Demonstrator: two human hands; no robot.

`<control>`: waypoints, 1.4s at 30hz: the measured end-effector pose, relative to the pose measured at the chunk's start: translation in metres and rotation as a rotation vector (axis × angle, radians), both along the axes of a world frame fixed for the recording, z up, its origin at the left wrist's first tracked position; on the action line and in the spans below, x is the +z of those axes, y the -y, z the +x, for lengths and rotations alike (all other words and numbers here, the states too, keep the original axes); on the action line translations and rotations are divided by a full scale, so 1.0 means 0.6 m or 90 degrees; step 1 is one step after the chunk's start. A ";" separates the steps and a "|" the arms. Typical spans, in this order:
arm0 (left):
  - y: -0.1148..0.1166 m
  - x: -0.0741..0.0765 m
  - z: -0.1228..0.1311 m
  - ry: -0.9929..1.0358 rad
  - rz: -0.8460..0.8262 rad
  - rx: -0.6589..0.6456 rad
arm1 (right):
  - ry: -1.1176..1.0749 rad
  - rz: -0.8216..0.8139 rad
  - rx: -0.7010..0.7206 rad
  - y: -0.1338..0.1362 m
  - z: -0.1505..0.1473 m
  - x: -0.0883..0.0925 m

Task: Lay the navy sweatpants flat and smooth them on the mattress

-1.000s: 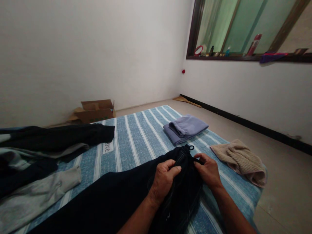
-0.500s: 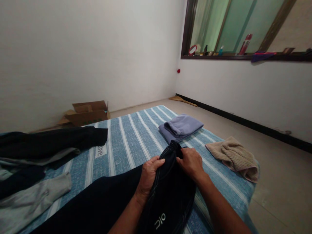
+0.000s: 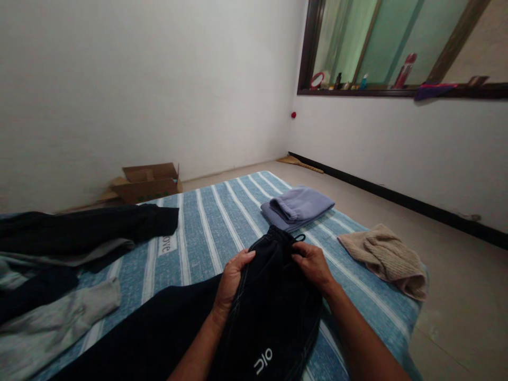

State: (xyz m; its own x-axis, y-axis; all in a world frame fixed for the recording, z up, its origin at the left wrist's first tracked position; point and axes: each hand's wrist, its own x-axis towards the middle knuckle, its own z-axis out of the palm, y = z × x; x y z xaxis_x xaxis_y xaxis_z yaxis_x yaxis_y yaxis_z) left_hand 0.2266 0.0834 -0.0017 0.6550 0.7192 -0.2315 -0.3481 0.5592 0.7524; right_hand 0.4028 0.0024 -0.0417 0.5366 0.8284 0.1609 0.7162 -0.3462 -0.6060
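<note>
Dark navy trousers with white seam stitching and a small white logo lie across the bed in front of me, their waistband lifted. My left hand grips the left edge of the trousers, thumb on top. At the right end of the waistband, my right hand pinches the cloth beside a small dark drawstring loop. Just beyond the waistband is a folded lavender garment. To the right of my right hand rests a crumpled beige cloth.
The bed has a blue striped sheet. Black trousers and a grey garment lie in a pile at the left. An open cardboard box stands by the wall, a broom on the floor. Bottles line the window sill.
My left hand has shifted a little left, spreading the waistband flatter and wider. The drawstring loop now shows beside my right hand. My view has turned slightly left.
</note>
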 end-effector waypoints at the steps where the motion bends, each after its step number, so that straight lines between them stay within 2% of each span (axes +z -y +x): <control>1: 0.000 0.001 0.000 0.007 -0.006 0.001 | -0.002 0.002 -0.009 -0.001 0.000 -0.002; 8: 0.004 0.004 0.000 0.025 -0.011 -0.029 | 0.007 -0.034 -0.085 -0.007 -0.006 -0.010; 12: 0.012 0.010 0.000 -0.024 0.054 -0.041 | 0.031 -0.064 -0.156 -0.008 -0.013 -0.006; 16: 0.032 0.018 0.002 -0.086 0.128 -0.119 | 0.047 -0.059 -0.190 -0.010 -0.008 -0.007; 19: 0.043 0.026 0.003 -0.120 0.214 -0.171 | 0.027 -0.053 -0.151 -0.010 0.005 -0.012; 21: 0.050 0.030 0.006 -0.161 0.329 -0.204 | -0.002 -0.051 -0.130 -0.011 0.015 -0.015; 23: 0.059 0.028 0.011 -0.239 0.505 -0.232 | -0.028 -0.041 -0.118 -0.011 0.027 -0.017; 26: 0.086 0.011 0.023 -0.389 0.809 -0.270 | -0.071 -0.023 -0.088 -0.011 0.046 -0.020; 29: 0.122 -0.009 0.033 -0.505 1.009 -0.330 | -0.134 -0.010 -0.060 -0.009 0.066 -0.025; 31: 0.141 -0.014 0.035 -0.565 1.056 -0.371 | -0.188 -0.001 -0.036 -0.004 0.076 -0.027; 34: 0.156 -0.006 0.036 -0.627 1.062 -0.425 | -0.284 0.009 0.016 0.010 0.079 -0.019; 37: 0.159 0.001 0.035 -0.639 1.082 -0.449 | -0.374 0.007 0.081 0.029 0.072 -0.003; 42: 0.156 -0.003 0.034 -0.625 1.097 -0.460 | -0.450 0.011 0.159 0.043 0.063 0.009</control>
